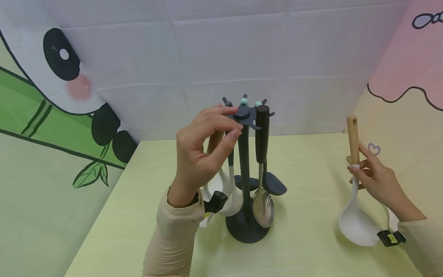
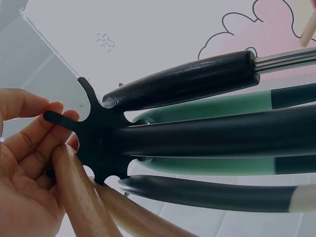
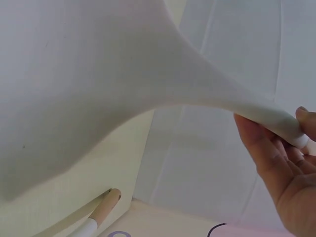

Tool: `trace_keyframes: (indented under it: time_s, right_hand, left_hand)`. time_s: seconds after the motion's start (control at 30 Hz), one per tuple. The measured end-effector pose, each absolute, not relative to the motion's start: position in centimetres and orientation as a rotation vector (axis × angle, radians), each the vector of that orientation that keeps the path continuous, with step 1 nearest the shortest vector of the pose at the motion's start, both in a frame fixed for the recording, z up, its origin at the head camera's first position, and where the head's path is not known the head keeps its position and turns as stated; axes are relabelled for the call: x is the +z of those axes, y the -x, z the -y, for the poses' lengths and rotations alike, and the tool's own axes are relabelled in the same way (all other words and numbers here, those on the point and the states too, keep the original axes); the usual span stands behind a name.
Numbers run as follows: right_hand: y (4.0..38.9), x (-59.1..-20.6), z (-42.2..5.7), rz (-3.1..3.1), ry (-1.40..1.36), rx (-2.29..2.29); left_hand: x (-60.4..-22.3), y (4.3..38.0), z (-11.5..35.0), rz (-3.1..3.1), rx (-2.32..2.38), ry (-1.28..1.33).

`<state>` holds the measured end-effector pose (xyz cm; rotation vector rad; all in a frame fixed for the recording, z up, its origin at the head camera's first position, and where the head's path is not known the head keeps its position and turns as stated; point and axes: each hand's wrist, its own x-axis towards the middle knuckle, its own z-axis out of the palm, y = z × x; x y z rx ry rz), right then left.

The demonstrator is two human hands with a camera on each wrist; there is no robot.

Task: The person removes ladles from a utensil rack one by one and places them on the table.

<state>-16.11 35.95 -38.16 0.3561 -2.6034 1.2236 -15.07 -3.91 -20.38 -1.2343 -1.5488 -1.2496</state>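
Note:
A black utensil rack [image 1: 243, 157] stands mid-table, hung with several utensils. My left hand [image 1: 209, 140] is at its top; in the left wrist view, the thumb and fingers pinch one of the rack's prongs [image 2: 61, 120], beside a wooden handle [image 2: 81, 192]. A metal ladle [image 1: 263, 207] with a black handle hangs on the rack's right side. Over at the right, my right hand [image 1: 378, 181] grips a white ladle [image 1: 358, 225] with a wooden handle, just below the wood. Its white bowl [image 3: 84, 74] fills much of the right wrist view.
Another utensil with a white part and wooden handle [image 3: 106, 207] lies on the table near the right wall. Dark-headed utensils [image 1: 274, 184] and white-headed ones [image 1: 233, 204] hang around the rack. A white cloth wall [image 1: 294, 77] closes off the back.

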Motion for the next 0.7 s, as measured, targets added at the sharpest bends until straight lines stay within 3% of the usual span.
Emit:
trace_keyframes:
  time_s: [0.7]
  right_hand:
    - [16.9, -40.5, -37.8, 2.756, -0.299, 1.171]
  left_hand:
    - [-20.3, 14.9, 3.7, 1.534, -1.253, 1.223]
